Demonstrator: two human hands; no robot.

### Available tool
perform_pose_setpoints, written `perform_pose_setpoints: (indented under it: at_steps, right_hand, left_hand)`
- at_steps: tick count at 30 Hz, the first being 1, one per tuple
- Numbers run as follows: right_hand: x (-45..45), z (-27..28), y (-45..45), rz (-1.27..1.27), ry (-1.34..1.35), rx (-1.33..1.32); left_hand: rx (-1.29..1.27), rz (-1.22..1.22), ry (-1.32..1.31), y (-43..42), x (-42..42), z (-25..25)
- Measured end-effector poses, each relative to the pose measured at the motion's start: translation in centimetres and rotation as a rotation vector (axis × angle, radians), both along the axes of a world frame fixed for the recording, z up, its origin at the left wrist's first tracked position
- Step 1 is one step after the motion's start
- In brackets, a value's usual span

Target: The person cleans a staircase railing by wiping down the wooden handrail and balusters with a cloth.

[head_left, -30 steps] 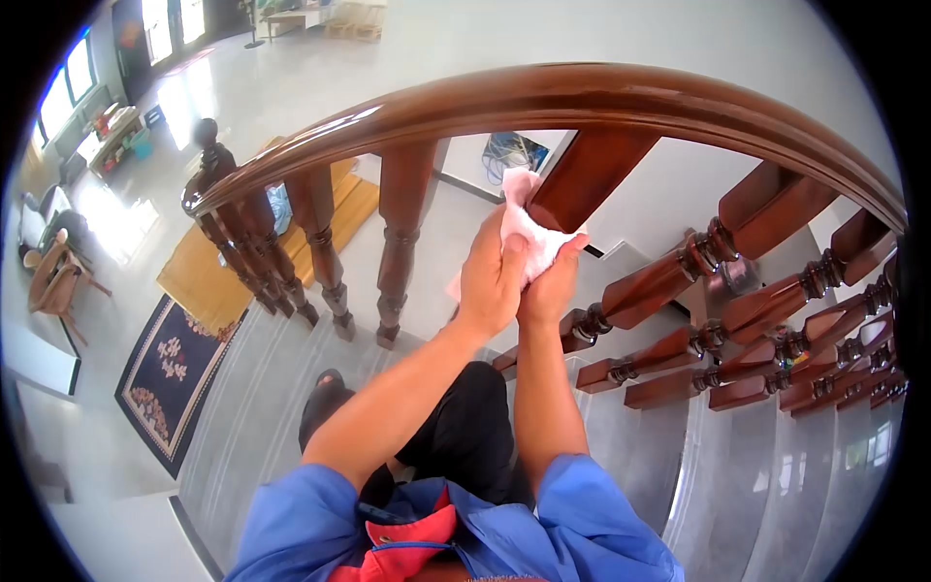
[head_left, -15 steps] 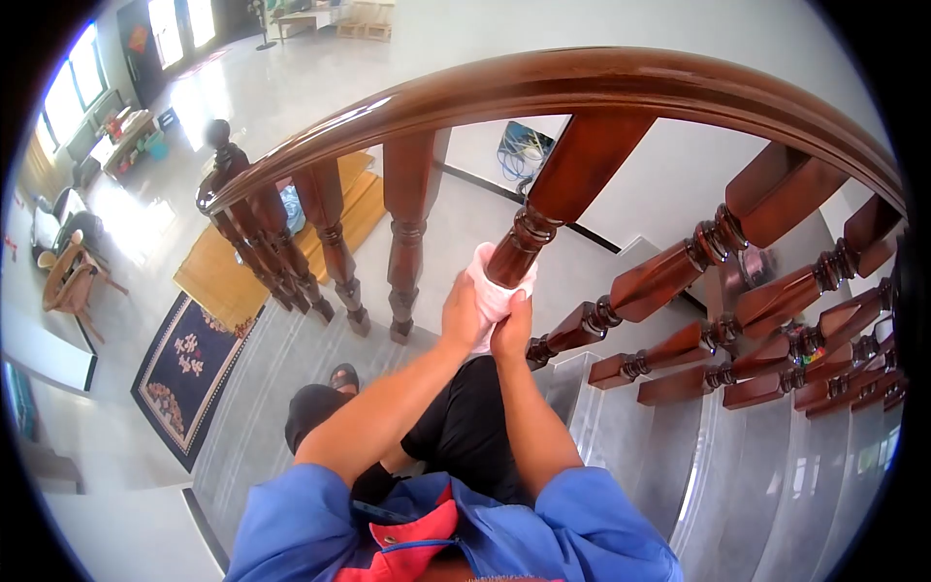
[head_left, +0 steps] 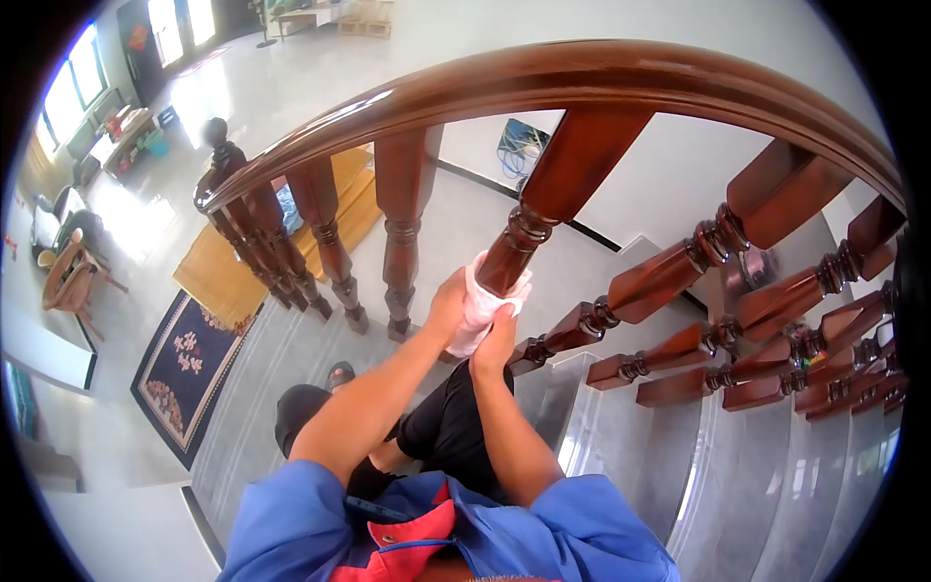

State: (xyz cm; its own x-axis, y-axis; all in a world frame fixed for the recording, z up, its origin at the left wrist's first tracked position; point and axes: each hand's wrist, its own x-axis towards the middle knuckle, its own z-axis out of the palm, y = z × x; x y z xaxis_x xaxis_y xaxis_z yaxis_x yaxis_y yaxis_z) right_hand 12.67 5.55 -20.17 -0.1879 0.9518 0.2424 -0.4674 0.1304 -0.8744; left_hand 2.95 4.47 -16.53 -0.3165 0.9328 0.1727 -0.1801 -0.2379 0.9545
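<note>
A pale pink cloth (head_left: 475,315) is wrapped round the lower part of a dark red-brown wooden baluster (head_left: 529,228). My left hand (head_left: 448,303) presses the cloth from the left side, fingers curled round behind it. On the right side my right hand (head_left: 497,341) grips the same cloth, its thumb lying across the front. Both hands are closed, and the far fingers are hidden behind the baluster. Above them the polished wooden handrail (head_left: 582,73) curves across the view.
More balusters (head_left: 402,223) stand left and right. Grey stone steps (head_left: 640,456) descend around my legs. Below lie a yellow-brown board or sheet (head_left: 218,276) and a dark patterned rug (head_left: 189,369). A wooden chair (head_left: 73,281) stands far left. Coiled cables (head_left: 524,150) hang by the wall.
Both hands and the cloth have shifted slightly left and a little down on the baluster. The view has moved slightly. The grip on the cloth remains.
</note>
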Motion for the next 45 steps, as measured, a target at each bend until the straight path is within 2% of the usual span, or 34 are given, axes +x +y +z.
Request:
perform_pose_setpoints:
  at_steps: [1,3,5,7,8,11,13,15,16,18,19,21,22,23,26,27,29,30,31,33,34,35,36,37,41,43,44,45]
  right_hand:
    - [0.2,0.1,0.1,-0.005,-0.001,0.000]
    - [0.2,0.5,0.6,0.066,0.106,-0.030]
    - [0.0,0.0,3.0,0.173,0.263,-0.298]
    - [-0.3,0.3,5.1,0.422,0.349,-0.286]
    - [-0.3,0.3,5.3,0.417,0.315,-0.319]
    - [-1.0,-2.4,5.6,0.298,0.227,-0.235]
    - [-1.1,-3.2,3.8,0.059,0.131,-0.277]
    - [-1.1,-2.5,1.2,-0.232,-0.162,-0.155]
    - [-1.1,-3.2,0.6,-0.234,-0.164,-0.154]
    - [-1.2,-4.7,0.2,-0.223,0.076,-0.377]
    - [-0.9,-5.3,0.7,-0.228,0.077,-0.379]
    - [0.0,-5.9,2.1,-0.033,0.196,-0.615]
    - [0.1,-5.7,3.0,-0.004,0.212,-0.736]
    - [0.1,-5.7,3.7,-0.005,0.213,-0.738]
    - [-0.4,-6.0,5.6,0.157,0.265,-0.733]
    - [-0.6,-6.5,6.2,0.179,0.282,-0.757]
    - [-1.0,-6.4,6.6,0.289,0.296,-0.744]
    - [-1.3,-6.9,7.2,0.360,0.212,-0.638]
    - [-1.3,-7.5,7.3,0.360,0.217,-0.641]
    - [-0.6,-7.9,7.6,0.372,0.196,-0.707]
    - [-0.5,-8.4,7.7,0.335,0.209,-0.775]
    - [-0.5,-9.4,8.0,0.328,0.140,-0.708]
    - [-0.3,-8.4,7.3,0.367,0.223,-0.685]
    - [0.1,-6.8,6.1,0.409,0.307,-0.659]
    - [1.7,-4.3,2.7,0.425,0.371,-0.598]
    - [2.4,-4.1,1.2,0.277,0.294,-0.584]
    - [2.5,-4.0,0.4,0.284,0.283,-0.591]
    - [2.4,-3.6,-0.4,0.114,0.070,-0.533]
  left_hand:
    - [0.000,-0.005,-0.001,0.1,0.4,-0.5]
    - [0.138,0.167,0.119,-0.4,1.8,-0.5]
    - [0.076,0.220,0.075,-0.9,3.5,-1.8]
    - [0.030,0.298,-0.192,-1.4,4.4,-2.6]
    - [0.056,0.356,-0.011,-1.9,4.6,-2.5]
    - [0.032,0.357,0.034,-1.9,4.1,-3.5]
    - [-0.004,0.330,-0.056,-0.9,3.5,-5.8]
    - [-0.090,0.282,-0.241,0.0,2.6,-8.5]
    - [-0.077,0.286,-0.263,0.4,2.3,-9.8]
    - [-0.099,0.258,-0.306,1.0,1.5,-11.2]
    - [-0.124,0.233,-0.348,1.1,1.2,-11.4]
    - [-0.193,0.228,-0.321,1.0,1.0,-12.3]
    - [-0.197,0.216,-0.308,1.1,0.9,-13.1]
    - [-0.200,0.204,-0.295,1.2,0.8,-13.9]
    - [-0.286,0.318,-0.391,-0.7,3.2,-8.3]
    - [-0.284,0.332,-0.391,-0.6,3.6,-9.0]
    - [-0.119,0.282,-0.632,-0.3,4.1,-11.4]
    - [-0.101,0.259,-0.684,-0.5,4.1,-11.4]
    - [-0.104,0.259,-0.680,-0.6,3.7,-11.4]
    - [0.040,0.035,-0.874,-0.1,3.1,-11.0]
    - [0.040,0.023,-0.876,0.2,2.9,-10.7]
    - [-0.080,0.065,-0.866,0.3,2.6,-10.4]
    - [-0.198,0.109,-0.852,0.4,2.4,-9.8]
    - [-0.191,0.102,-0.853,0.7,2.3,-9.2]
    - [-0.167,0.079,-0.884,0.4,2.3,-7.1]
    - [-0.143,0.054,-0.918,-0.6,2.3,-5.7]
    - [-0.142,0.039,-0.917,-1.1,2.3,-4.8]
    - [-0.140,0.024,-0.914,-1.3,2.4,-4.4]
